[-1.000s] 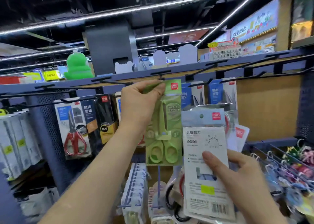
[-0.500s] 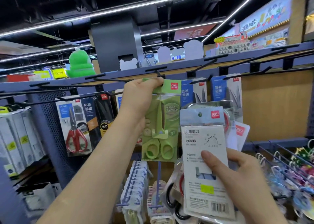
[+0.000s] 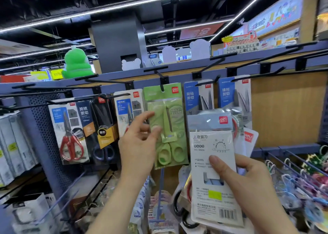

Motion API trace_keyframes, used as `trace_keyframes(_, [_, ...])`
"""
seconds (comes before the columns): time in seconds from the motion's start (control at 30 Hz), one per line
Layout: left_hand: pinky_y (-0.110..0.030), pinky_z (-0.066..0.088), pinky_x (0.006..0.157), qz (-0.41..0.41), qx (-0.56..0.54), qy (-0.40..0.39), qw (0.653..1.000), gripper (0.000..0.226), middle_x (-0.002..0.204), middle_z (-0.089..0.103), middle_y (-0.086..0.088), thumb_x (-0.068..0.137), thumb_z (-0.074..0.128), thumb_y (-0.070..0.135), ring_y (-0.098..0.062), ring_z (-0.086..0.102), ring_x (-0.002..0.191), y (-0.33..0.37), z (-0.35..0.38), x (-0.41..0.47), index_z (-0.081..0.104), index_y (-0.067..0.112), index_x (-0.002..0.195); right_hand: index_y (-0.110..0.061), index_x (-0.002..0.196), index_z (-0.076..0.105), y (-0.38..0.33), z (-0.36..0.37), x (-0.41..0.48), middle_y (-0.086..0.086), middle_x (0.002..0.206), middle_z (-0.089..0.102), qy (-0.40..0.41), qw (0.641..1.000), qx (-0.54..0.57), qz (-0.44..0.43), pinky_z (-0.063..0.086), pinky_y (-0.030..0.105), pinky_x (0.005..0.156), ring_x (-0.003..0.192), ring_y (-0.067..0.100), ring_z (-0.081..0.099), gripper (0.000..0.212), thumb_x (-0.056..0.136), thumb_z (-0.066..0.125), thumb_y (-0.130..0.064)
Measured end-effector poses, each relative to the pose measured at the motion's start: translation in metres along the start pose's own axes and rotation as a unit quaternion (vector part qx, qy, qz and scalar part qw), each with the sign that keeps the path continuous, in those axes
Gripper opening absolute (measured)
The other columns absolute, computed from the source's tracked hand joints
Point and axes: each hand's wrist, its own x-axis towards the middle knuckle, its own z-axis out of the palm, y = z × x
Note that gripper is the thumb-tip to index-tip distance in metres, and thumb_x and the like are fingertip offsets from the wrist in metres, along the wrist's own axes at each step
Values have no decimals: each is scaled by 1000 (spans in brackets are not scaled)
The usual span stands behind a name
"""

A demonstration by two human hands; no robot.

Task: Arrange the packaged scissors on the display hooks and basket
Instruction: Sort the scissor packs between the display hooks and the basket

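A green pack of scissors (image 3: 168, 125) hangs from a black display hook (image 3: 160, 79) at the middle of the rack. My left hand (image 3: 140, 139) is just left of the pack, fingers relaxed and spread, holding nothing, fingertips close to the pack's left edge. My right hand (image 3: 245, 182) grips a stack of packaged scissors (image 3: 213, 155), thumb pressed on the white back card of the front pack; red and black handles show behind it.
More packs hang along the rail: red-handled scissors (image 3: 70, 132), black-and-yellow pack (image 3: 101, 127), two blue packs (image 3: 197, 95). Bare black hooks (image 3: 257, 65) stick out toward me at upper right. Hooks with colourful small items (image 3: 301, 177) stand at right; products fill the space below.
My left hand let go of the green pack, which now hangs on the hook, and dropped down to its left. The view shifted slightly closer.
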Motion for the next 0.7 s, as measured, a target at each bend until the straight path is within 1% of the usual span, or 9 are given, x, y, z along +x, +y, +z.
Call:
trace_keyframes(0.13, [-23, 45, 74, -8, 151, -32, 988, 47, 81, 63, 7, 92, 67, 17, -8, 55, 68, -21, 31, 41, 57, 33, 135, -31, 65, 79, 0, -5, 5, -5, 75, 77, 13, 1000, 1, 12, 57, 37, 67, 67, 13, 74, 9, 71, 73, -35])
trace_keyframes(0.23, [-33, 45, 89, 26, 271, -69, 960, 53, 113, 67, -9, 96, 60, 13, -25, 62, 104, -40, 52, 68, 46, 28, 145, -25, 65, 78, -1, -7, 9, -4, 74, 77, 12, 1000, 2, 20, 57, 35, 64, 64, 13, 74, 12, 76, 74, -30])
trace_keyframes(0.3, [-36, 47, 87, 51, 316, -77, 944, 58, 116, 66, -11, 95, 58, 8, -29, 60, 109, -48, 60, 76, 42, 27, 147, -24, 66, 78, 0, -6, 11, -2, 74, 77, 3, 999, 13, 30, 58, 34, 61, 65, 15, 74, 13, 76, 74, -30])
trace_keyframes(0.43, [-35, 41, 71, 65, 403, -95, 908, 57, 108, 62, -11, 97, 50, 11, -32, 61, 96, -39, 52, 67, 37, 32, 149, -21, 68, 80, 2, -5, 12, 3, 76, 77, -9, 998, 53, 42, 61, 32, 57, 67, 20, 75, 12, 69, 74, -32])
trace_keyframes(0.5, [-35, 45, 73, 65, 301, -80, 948, 39, 107, 63, -4, 100, 49, 19, -23, 61, 92, -20, 38, 46, 53, 32, 137, -23, 70, 80, 2, -3, 11, 4, 76, 77, -22, 996, 73, 44, 59, 28, 53, 66, 21, 75, 8, 71, 73, -28])
trace_keyframes(0.53, [-36, 49, 73, 33, 165, -92, 982, 28, 101, 66, 0, 101, 51, 22, -17, 61, 87, -6, 31, 32, 62, 30, 126, -25, 71, 80, 1, -2, 10, 4, 77, 78, -29, 996, 76, 41, 59, 27, 53, 66, 21, 75, 7, 72, 73, -27])
trace_keyframes(0.57, [-37, 53, 69, -22, 7, -126, 992, 21, 94, 68, 1, 100, 53, 26, -14, 62, 81, 12, 24, 17, 66, 28, 116, -28, 72, 80, 1, -1, 9, 3, 78, 78, -37, 996, 72, 35, 60, 28, 55, 67, 21, 75, 7, 71, 74, -27])
trace_keyframes(0.63, [-33, 58, 62, -129, -184, -204, 953, 22, 88, 74, 1, 92, 58, 30, -14, 68, 75, 38, 17, -1, 67, 21, 110, -27, 73, 81, 1, 3, 8, 1, 79, 78, -52, 997, 52, 24, 62, 32, 60, 70, 21, 75, 7, 70, 75, -29])
trace_keyframes(0.7, [-26, 58, 59, -150, -202, -224, 941, 18, 89, 77, 0, 89, 63, 18, -15, 73, 77, 43, 18, -7, 68, 14, 106, -21, 70, 80, 1, 7, 5, 1, 77, 78, -68, 997, 33, 11, 61, 29, 59, 70, 19, 75, 12, 69, 74, -32])
